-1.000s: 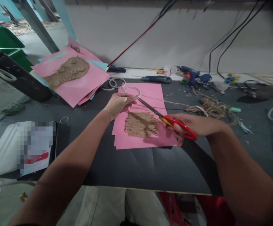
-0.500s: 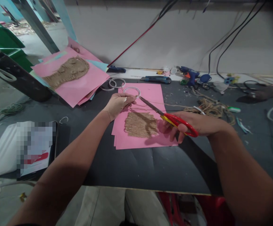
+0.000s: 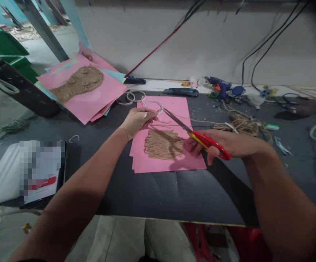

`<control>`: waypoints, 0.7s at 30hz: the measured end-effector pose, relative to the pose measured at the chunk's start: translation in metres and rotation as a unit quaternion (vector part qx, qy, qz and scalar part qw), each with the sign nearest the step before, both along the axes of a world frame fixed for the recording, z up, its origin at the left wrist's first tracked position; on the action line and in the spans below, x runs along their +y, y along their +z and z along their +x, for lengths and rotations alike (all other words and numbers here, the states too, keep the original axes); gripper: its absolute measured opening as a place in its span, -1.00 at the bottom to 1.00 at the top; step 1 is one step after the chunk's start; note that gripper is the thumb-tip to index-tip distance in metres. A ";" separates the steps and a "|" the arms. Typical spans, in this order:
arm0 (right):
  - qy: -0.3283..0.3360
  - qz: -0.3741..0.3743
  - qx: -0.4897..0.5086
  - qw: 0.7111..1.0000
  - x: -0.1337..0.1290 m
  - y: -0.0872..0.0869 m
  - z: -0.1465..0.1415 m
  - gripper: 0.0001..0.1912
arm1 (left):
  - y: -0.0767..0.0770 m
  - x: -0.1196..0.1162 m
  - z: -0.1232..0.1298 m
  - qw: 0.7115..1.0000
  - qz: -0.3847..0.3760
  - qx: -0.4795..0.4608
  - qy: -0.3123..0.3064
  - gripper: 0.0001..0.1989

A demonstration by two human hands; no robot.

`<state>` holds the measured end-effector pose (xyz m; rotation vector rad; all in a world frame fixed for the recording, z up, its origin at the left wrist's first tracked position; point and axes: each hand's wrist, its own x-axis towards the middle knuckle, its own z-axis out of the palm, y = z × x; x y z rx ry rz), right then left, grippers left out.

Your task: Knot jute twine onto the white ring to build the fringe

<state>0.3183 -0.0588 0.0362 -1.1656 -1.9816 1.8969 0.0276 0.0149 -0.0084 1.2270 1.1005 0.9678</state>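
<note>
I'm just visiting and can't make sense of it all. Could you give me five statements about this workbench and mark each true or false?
1. The right hand holds scissors with a red handle. True.
2. The left hand holds a blue glue gun. False: the glue gun lies at the back of the bench, away from both hands.
3. A patch of brown twine rows lies on pink paper. True.
4. A utility knife lies between the pink paper and the person. False: it lies beyond the paper's far edge.
5. A tangle of twine lies to the right of the pink paper. True.
</note>
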 end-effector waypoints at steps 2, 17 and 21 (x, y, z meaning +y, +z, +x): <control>0.023 0.001 0.002 1.000 -0.001 0.001 -0.001 -0.29 | 0.000 -0.001 0.000 1.000 0.001 -0.002 -0.002 -0.78; -0.056 -0.007 -0.003 0.998 -0.005 0.000 -0.012 -0.44 | 0.002 -0.004 0.005 0.999 -0.027 -0.022 -0.006 -0.83; -0.079 0.002 0.005 0.997 -0.004 -0.006 -0.018 -0.47 | 0.003 -0.006 0.007 0.999 -0.034 -0.023 -0.006 -0.85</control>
